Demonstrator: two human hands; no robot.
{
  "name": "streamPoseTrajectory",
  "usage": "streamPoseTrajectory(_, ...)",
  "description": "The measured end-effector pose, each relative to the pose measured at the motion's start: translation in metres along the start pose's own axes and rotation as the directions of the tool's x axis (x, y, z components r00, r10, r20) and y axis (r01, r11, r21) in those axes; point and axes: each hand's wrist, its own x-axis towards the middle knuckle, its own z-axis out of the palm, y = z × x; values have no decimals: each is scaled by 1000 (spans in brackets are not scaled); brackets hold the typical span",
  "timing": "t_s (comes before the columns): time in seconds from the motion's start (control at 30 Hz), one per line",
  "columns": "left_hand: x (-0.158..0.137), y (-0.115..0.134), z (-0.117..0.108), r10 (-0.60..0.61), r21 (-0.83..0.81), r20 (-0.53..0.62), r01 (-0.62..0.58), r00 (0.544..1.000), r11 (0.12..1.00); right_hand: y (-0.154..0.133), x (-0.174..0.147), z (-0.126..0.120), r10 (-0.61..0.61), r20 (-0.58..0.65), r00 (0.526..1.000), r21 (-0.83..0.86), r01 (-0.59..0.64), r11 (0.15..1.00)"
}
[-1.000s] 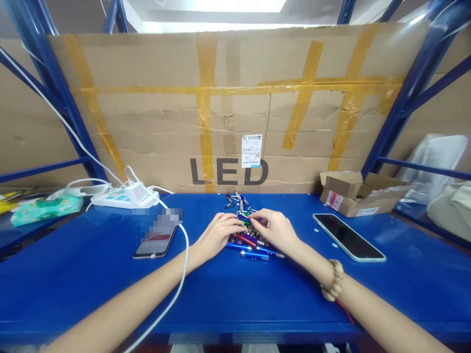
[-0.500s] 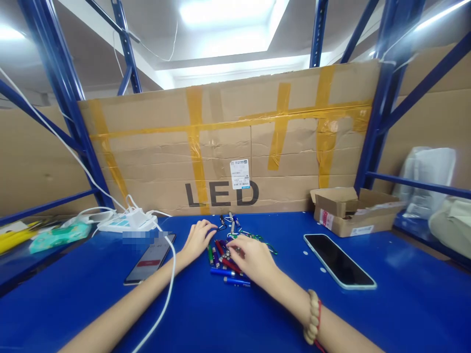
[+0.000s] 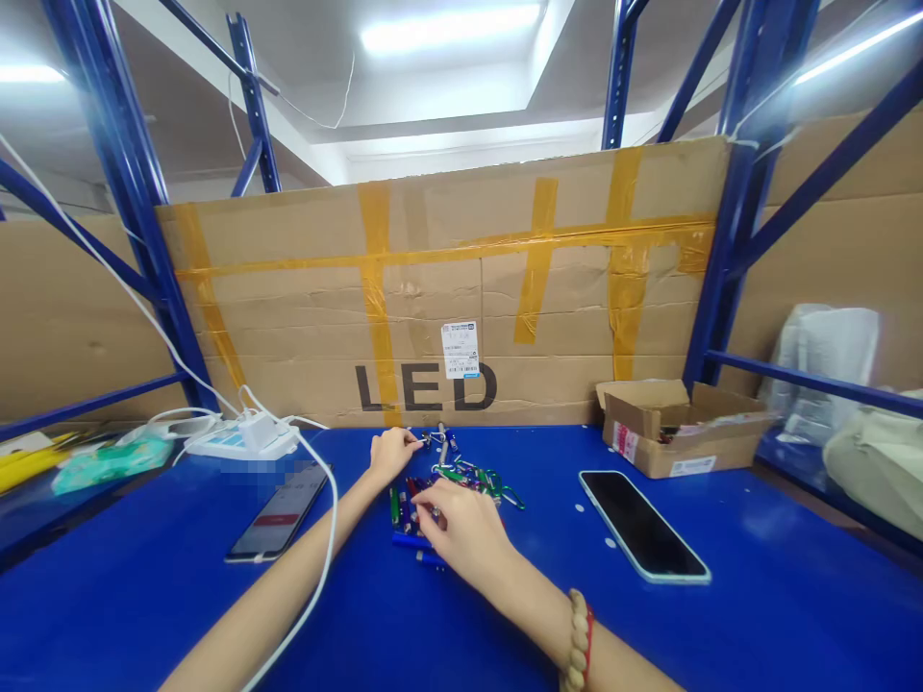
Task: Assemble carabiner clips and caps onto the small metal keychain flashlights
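My left hand [image 3: 393,454] reaches to the far side of the pile, its thumb and index finger pinched at a small metal clip [image 3: 426,440]. Closer in, my right hand [image 3: 465,527] is curled over the pile with thumb and fingers drawn together; what lies between the fingertips is hidden. Below them are several small coloured metal tubes, like keychain flashlights: a green tube [image 3: 394,506] and a blue tube [image 3: 411,541] show at the left. Green carabiner clips [image 3: 494,483] lie behind my right hand, and a silver tube [image 3: 443,444] stands out farther back.
A phone [image 3: 645,527] in a pale case lies right, another phone [image 3: 281,514] left. A white cable [image 3: 328,557] crosses over my left forearm from a power strip [image 3: 245,437]. An open cardboard box [image 3: 649,447] sits back right; a large cardboard panel [image 3: 303,327] closes off the back.
My left hand has moved farther back and closed its fingertips at the clip. The right hand stays curled over the tubes, covering more of them. The view has shifted slightly.
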Motion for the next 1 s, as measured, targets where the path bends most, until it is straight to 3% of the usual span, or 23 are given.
streamPoseTrajectory(0.2,-11,-4,-27,-76,-186,-185,41,980,982,9,3,11,39,-21,999,57,-38,998)
streamPoseTrajectory(0.3,-28,-1,-39,2,-381,-364,-151,931,912,14,11,8,167,-44,985,122,-161,979)
streamPoseTrajectory(0.37,-40,3,-46,133,-374,-451,-322,883,870,15,17,6,222,-60,973,169,-209,963)
streamPoseTrajectory(0.47,-53,9,-48,334,-334,-516,-544,789,770,12,30,4,222,-92,971,222,-197,955)
streamPoseTrajectory(0.57,-60,12,-44,387,-406,-552,-644,738,649,7,44,2,165,-131,978,246,-129,961)
streamPoseTrajectory(0.63,-63,10,-43,366,-463,-555,-643,747,610,6,52,2,102,-158,982,254,-59,965)
streamPoseTrajectory(0.7,-64,5,-44,329,-515,-519,-596,789,616,6,58,2,66,-173,983,300,-12,954)
streamPoseTrajectory(0.8,-65,-7,-49,295,-577,-421,-504,858,643,6,61,7,116,-105,988,489,-50,871)
streamPoseTrajectory(0.9,-66,-19,-50,298,-662,-266,-398,917,635,5,57,15,148,53,988,690,-144,710)
streamPoseTrajectory(1.0,-71,-25,-45,279,-770,-49,-215,959,601,1,48,18,128,107,986,737,-164,655)
